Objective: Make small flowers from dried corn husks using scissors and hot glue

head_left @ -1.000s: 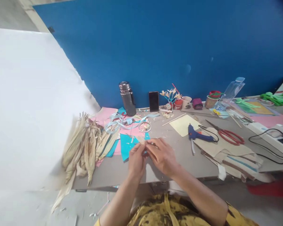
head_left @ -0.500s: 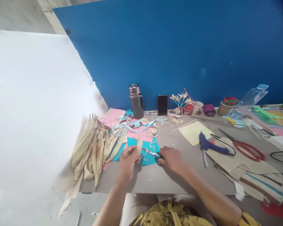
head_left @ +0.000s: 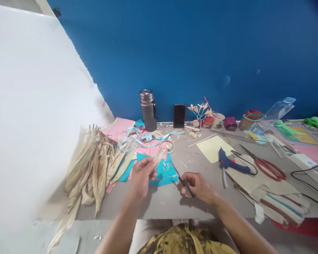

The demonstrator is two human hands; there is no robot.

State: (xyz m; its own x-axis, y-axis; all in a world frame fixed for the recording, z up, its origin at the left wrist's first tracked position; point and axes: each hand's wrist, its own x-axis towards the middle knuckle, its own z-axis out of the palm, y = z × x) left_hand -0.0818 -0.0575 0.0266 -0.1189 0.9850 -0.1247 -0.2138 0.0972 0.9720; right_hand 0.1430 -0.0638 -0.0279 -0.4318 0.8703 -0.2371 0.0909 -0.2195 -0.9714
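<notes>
The left hand (head_left: 143, 173) pinches a pale corn husk piece (head_left: 159, 155) above the blue paper (head_left: 165, 182); the right hand (head_left: 198, 185) grips scissors (head_left: 184, 185), well apart from it. Scattered trimmings (head_left: 172, 176) suggest some cutting is done, though the piece's outline is too blurred to judge. Husk flowers (head_left: 205, 110) stand seemingly finished; the husk pile (head_left: 95, 165) looks largely unworked.

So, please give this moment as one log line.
left hand: pinches pale strip | right hand: holds scissors | blue paper: scraps on top
</notes>
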